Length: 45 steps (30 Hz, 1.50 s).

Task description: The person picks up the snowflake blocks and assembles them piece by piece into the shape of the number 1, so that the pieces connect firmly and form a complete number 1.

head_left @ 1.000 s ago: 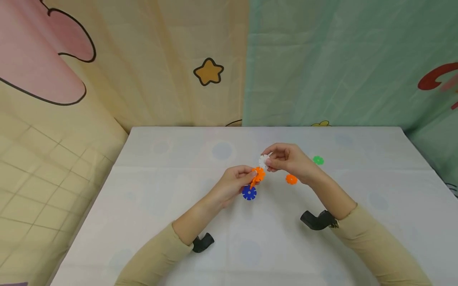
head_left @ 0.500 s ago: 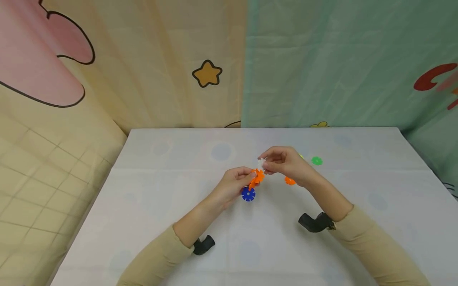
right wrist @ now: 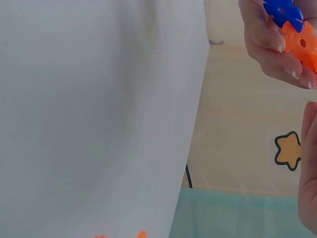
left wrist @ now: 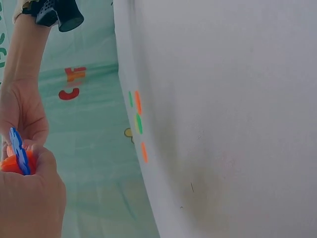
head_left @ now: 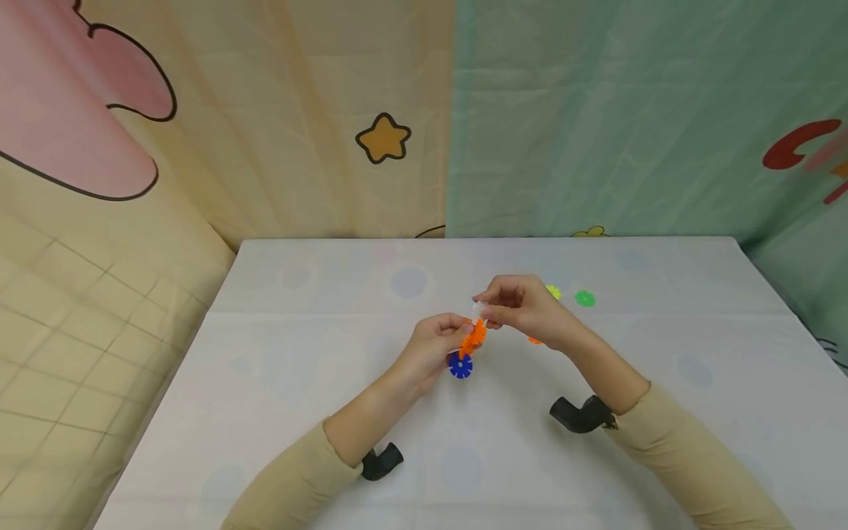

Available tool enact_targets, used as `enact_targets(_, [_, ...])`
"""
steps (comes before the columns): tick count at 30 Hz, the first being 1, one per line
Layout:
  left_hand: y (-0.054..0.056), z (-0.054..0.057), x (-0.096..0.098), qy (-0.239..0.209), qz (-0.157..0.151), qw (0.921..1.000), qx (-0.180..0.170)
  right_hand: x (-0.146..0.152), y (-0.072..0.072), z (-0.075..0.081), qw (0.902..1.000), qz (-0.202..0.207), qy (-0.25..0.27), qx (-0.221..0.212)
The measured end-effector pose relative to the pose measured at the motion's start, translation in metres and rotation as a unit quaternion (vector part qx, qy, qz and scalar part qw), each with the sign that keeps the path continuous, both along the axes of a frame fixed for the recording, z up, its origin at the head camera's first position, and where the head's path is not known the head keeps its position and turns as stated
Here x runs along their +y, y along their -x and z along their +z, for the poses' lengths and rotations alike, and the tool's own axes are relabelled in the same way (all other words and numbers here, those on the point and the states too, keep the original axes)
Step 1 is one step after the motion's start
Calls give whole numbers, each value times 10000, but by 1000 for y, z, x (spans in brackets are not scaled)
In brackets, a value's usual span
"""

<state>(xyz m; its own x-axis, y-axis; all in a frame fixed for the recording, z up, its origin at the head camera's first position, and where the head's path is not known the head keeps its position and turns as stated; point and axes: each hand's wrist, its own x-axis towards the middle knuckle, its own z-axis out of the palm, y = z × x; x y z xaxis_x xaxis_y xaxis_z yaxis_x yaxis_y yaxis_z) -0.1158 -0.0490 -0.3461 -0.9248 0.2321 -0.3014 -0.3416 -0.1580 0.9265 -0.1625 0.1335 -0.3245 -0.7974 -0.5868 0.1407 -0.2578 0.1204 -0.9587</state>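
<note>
Above the white table, my left hand (head_left: 427, 350) pinches a small cluster of orange plastic snowflake discs (head_left: 474, 337). A notched blue snowflake disc (head_left: 460, 366) joins the cluster's lower end; in the left wrist view the blue disc (left wrist: 19, 151) shows nearly edge-on. My right hand (head_left: 520, 305) pinches a white snowflake disc (head_left: 478, 309) between thumb and fingers, at the upper edge of the orange ones. Fingers partly hide the white disc, so whether its slot is engaged cannot be told. The right wrist view shows the orange disc (right wrist: 302, 43) face-on with its centre hole.
Beyond my right hand, a green disc (head_left: 585, 298) and a yellow disc (head_left: 553, 292) lie on the white tablecloth (head_left: 318, 383). Another orange disc (head_left: 535, 341) is partly covered by that hand. Printed curtains (head_left: 318, 110) hang behind the table.
My right hand has moved left and slightly down, bringing the white disc from beside the orange discs to their upper edge. The orange discs have turned more edge-on. The yellow disc has come into view.
</note>
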Motion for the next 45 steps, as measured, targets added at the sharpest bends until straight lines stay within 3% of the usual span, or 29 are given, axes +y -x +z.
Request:
enact_targets(6, [-3,1,-1,-56,81,9999,-97,-3,0,0,9998,207,-4,64])
enact_targets(10, [-3,1,-1,-55,11,10000,-13,0,1,4,9995,97,-284,47])
enact_targets(14, [0,0,0,121,-110,9996,224,5,2,6,9985,-126,-491,-221])
enact_targets(18, [1,0,2,255,-195,9990,305,11,6,2,9975,-232,-383,-538])
enact_targets(25, [2,0,3,295,-530,9980,186,19,8,-8,9952,-316,-185,-913])
enact_targets(30, [4,0,2,499,-792,9953,247,21,8,-9,9959,-294,-276,-810])
enact_targets(37, [7,0,-2,256,-1137,9928,287,21,10,-11,9957,-244,-372,-818])
enact_targets(45, [7,0,-1,267,-1261,9914,223,19,9,-14,9949,-177,-344,-932])
